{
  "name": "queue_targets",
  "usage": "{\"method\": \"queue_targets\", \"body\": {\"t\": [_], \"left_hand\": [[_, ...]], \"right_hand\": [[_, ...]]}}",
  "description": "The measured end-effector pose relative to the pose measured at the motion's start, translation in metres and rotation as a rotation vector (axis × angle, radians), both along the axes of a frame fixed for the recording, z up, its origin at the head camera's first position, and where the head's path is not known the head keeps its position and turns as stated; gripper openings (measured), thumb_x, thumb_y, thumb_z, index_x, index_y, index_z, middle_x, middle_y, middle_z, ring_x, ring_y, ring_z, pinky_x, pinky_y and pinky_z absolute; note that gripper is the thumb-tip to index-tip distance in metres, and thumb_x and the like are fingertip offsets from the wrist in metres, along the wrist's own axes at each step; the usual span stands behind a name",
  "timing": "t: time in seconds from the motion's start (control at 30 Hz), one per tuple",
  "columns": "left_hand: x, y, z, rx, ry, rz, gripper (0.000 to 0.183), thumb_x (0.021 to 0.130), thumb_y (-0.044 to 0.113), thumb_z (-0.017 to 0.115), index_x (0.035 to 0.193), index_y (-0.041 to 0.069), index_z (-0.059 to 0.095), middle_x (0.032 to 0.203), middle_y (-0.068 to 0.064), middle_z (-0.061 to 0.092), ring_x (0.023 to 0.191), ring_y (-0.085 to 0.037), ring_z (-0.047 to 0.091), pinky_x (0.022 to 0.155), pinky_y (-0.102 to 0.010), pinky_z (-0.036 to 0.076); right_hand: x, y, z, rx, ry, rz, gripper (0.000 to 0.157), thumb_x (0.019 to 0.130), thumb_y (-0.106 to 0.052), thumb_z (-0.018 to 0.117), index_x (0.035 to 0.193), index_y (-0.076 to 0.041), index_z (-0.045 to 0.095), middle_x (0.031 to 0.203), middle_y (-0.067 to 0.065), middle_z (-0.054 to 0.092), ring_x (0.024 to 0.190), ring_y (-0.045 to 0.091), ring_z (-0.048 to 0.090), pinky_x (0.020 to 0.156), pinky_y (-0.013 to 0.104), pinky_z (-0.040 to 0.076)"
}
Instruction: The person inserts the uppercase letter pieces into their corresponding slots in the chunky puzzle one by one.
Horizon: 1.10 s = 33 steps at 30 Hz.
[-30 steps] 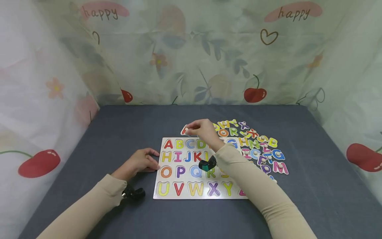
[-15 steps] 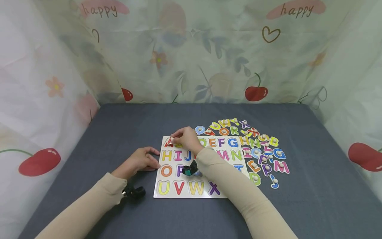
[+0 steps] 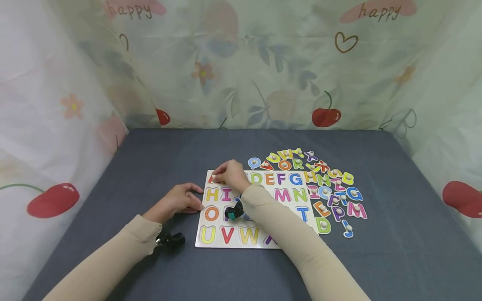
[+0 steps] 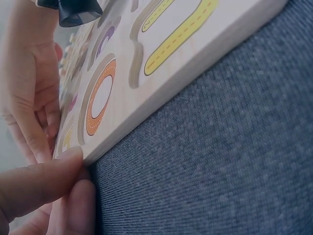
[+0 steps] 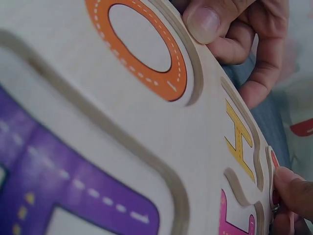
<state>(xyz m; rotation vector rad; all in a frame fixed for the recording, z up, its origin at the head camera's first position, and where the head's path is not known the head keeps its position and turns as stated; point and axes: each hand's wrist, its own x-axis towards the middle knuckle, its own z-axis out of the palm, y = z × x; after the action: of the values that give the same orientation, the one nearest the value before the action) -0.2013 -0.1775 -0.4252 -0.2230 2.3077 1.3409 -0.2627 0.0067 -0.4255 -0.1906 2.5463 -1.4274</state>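
A light wooden alphabet puzzle board (image 3: 237, 224) lies on the dark cloth, with coloured letters printed in its recesses. My right hand (image 3: 232, 175) is over its far left corner, pinching the knob of the red letter A puzzle piece (image 3: 210, 179) at the printed A. In the right wrist view, the red piece (image 5: 274, 159) shows at the board's far edge under the thumb; most of it is hidden. At the left edge my left hand (image 3: 180, 199) holds the board, its thumb (image 4: 68, 161) on the rim near the orange O and fingers along the side.
Several knobbed letter pieces lie loose behind and to the right of the board, among them a blue Q (image 3: 254, 162), a pink M (image 3: 356, 210) and a blue J (image 3: 348, 229). A patterned curtain (image 3: 244, 67) surrounds the dark cloth-covered table (image 3: 406, 251).
My right hand has carried the letter A piece from behind the board, left and nearer, to the printed A. My left hand has stayed at the left edge.
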Motion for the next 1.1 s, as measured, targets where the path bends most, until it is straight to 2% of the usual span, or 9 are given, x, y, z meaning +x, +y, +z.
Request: {"method": "queue_targets", "body": {"t": [0.1, 0.33, 0.53, 0.9, 1.1], "left_hand": [[-0.001, 0.001, 0.0, 0.006, 0.003, -0.008, 0.054, 0.074, 0.001, 0.081, 0.121, 0.002, 0.055, 0.078, -0.006, 0.069, 0.069, -0.012, 0.064, 0.064, -0.027, 0.056], [-0.001, 0.002, 0.001, 0.001, 0.005, -0.01, 0.054, 0.074, 0.0, 0.081, 0.12, 0.002, 0.055, 0.077, -0.006, 0.069, 0.069, -0.013, 0.064, 0.064, -0.027, 0.056], [-0.001, 0.002, 0.002, 0.0, 0.003, -0.007, 0.054, 0.074, 0.0, 0.081, 0.12, 0.002, 0.055, 0.077, -0.006, 0.068, 0.068, -0.013, 0.063, 0.063, -0.027, 0.055], [0.001, 0.002, 0.003, 0.004, 0.011, -0.01, 0.052, 0.075, -0.002, 0.08, 0.12, 0.001, 0.054, 0.074, -0.005, 0.068, 0.066, -0.012, 0.063, 0.061, -0.027, 0.054], [0.0, 0.002, 0.002, 0.005, 0.006, 0.003, 0.051, 0.074, -0.002, 0.08, 0.118, 0.002, 0.055, 0.073, -0.004, 0.068, 0.066, -0.012, 0.063, 0.061, -0.027, 0.055]], "right_hand": [[0.001, 0.0, 0.002, -0.009, -0.02, -0.002, 0.01, 0.078, -0.01, 0.08, 0.088, -0.009, 0.077, 0.079, 0.002, 0.072, 0.066, 0.007, 0.058, 0.058, 0.018, 0.045], [-0.001, 0.001, 0.004, 0.054, -0.009, 0.02, 0.01, 0.079, -0.011, 0.08, 0.089, -0.01, 0.078, 0.088, 0.002, 0.073, 0.073, 0.008, 0.057, 0.062, 0.018, 0.042], [-0.003, 0.0, 0.007, 0.035, -0.033, 0.039, 0.01, 0.078, -0.008, 0.08, 0.088, -0.006, 0.078, 0.084, 0.005, 0.073, 0.067, 0.008, 0.057, 0.057, 0.017, 0.043], [-0.005, -0.003, 0.011, 0.061, -0.094, 0.051, 0.008, 0.08, -0.006, 0.078, 0.087, -0.006, 0.077, 0.084, 0.006, 0.071, 0.065, 0.011, 0.058, 0.055, 0.018, 0.043], [-0.004, -0.003, 0.011, 0.056, -0.081, 0.053, 0.009, 0.079, -0.006, 0.078, 0.088, -0.007, 0.077, 0.086, 0.005, 0.071, 0.068, 0.011, 0.057, 0.057, 0.018, 0.044]]}}
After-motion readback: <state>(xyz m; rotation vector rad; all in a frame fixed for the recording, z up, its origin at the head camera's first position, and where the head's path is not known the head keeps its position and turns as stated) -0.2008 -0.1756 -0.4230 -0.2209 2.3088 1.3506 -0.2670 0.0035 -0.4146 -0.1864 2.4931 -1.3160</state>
